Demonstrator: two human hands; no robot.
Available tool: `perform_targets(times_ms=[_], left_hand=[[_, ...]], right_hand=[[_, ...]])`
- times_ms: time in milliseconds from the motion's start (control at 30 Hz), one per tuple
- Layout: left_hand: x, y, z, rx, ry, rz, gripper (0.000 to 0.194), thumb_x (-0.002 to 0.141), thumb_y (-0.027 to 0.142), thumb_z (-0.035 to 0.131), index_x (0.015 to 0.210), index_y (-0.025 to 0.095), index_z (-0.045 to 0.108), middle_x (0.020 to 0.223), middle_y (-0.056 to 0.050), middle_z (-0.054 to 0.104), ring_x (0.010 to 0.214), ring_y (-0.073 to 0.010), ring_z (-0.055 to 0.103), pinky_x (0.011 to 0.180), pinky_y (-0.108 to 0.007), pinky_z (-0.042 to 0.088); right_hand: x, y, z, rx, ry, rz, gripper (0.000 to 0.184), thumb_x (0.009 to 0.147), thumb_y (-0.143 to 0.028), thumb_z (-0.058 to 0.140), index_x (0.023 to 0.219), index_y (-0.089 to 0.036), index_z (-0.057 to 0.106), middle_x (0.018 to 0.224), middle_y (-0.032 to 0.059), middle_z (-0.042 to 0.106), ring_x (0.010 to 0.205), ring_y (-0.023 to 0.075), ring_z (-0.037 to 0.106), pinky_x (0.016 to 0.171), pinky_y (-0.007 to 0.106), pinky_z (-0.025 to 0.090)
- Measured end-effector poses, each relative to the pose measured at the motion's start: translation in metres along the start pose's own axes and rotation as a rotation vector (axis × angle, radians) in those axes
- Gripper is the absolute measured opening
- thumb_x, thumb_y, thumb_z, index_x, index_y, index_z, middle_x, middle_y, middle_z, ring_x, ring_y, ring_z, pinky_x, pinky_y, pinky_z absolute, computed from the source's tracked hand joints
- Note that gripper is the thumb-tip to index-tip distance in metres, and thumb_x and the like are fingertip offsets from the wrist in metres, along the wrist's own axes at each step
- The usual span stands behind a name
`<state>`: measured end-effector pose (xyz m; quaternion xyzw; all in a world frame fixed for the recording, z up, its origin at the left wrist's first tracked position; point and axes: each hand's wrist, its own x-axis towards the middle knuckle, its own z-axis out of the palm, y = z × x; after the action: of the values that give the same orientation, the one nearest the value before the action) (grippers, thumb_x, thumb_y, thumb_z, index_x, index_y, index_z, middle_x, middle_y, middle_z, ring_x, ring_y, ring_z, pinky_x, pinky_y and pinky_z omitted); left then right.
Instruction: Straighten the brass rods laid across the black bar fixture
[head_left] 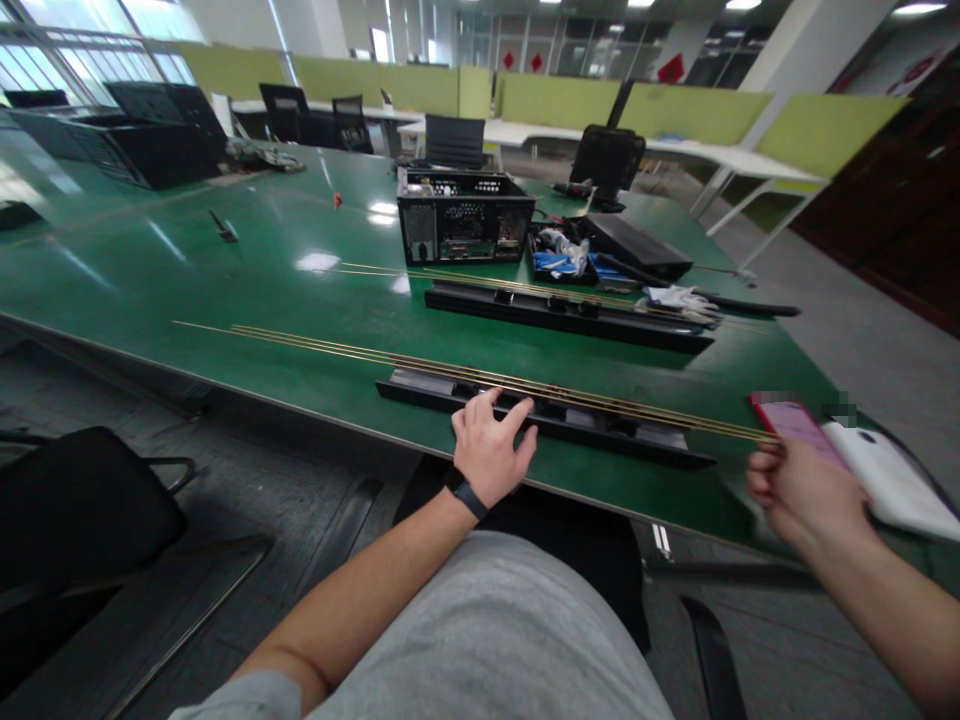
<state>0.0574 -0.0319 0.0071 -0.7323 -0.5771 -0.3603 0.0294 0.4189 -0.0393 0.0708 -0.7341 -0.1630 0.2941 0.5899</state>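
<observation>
Okay, two hands at the near edge of the green table (262, 270). Right hand (806, 490): fingers curled, gripping the thin brass-coloured rods (420, 363) at their right end; exact rod count in the grip, can't tell. Left hand (491, 450): fingers spread, nothing grasped, laid over the near black rail (600, 437), fingertips right by the rods; contact with the rods themselves unclear.

Why so: end grip likely lets one hand control the whole bundle without covering the middle. Left hand probably steadies the rail or guards the rods from rolling. Rail sits close to the body, presumably for easy reach with both hands.

Rod location: above and along the rail, overshooting it at both ends. Long axis runs left-right across the body, roughly parallel to the rail and the near table edge. Left tips point away over bare tabletop, slightly farther from the person; right ends come nearer, into the grip. Left tips uneven, one sticking out past the rest.

Farther back, a second black rail (555, 312) lies similarly aligned, more rods (517, 287) along it. Red-edged phone (795, 425) just beside the right hand.
</observation>
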Motion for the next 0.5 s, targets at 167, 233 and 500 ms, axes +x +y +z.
perform_targets(times_ms=[167, 233, 500], left_hand=[[0.001, 0.0, 0.0, -0.006, -0.009, -0.01, 0.04, 0.105, 0.044, 0.07, 0.144, 0.035, 0.076, 0.149, -0.017, 0.062, 0.137, -0.0345, 0.059, 0.109, -0.051, 0.048], [0.001, 0.001, 0.0, -0.009, -0.011, -0.011, 0.04, 0.105, 0.043, 0.07, 0.144, 0.035, 0.076, 0.149, -0.017, 0.062, 0.137, -0.0345, 0.058, 0.109, -0.051, 0.048], [0.001, 0.0, 0.002, -0.011, -0.008, -0.013, 0.04, 0.105, 0.044, 0.069, 0.144, 0.035, 0.075, 0.149, -0.017, 0.062, 0.137, -0.0346, 0.058, 0.108, -0.051, 0.048]], right_hand=[[-0.003, 0.004, 0.023, 0.03, 0.135, -0.086, 0.013, 0.082, -0.01, 0.046, 0.083, -0.021, 0.054, 0.062, -0.0016, 0.051, 0.04, 0.0126, 0.044, 0.033, 0.023, 0.027], [-0.005, 0.006, 0.032, 0.05, 0.187, -0.118, 0.016, 0.087, -0.01, 0.042, 0.083, -0.022, 0.052, 0.06, -0.0028, 0.048, 0.041, 0.0128, 0.044, 0.033, 0.024, 0.028], [-0.011, 0.016, 0.046, 0.062, 0.267, -0.163, 0.023, 0.099, -0.016, 0.04, 0.08, -0.022, 0.051, 0.06, -0.0016, 0.05, 0.044, 0.0118, 0.046, 0.036, 0.021, 0.03]])
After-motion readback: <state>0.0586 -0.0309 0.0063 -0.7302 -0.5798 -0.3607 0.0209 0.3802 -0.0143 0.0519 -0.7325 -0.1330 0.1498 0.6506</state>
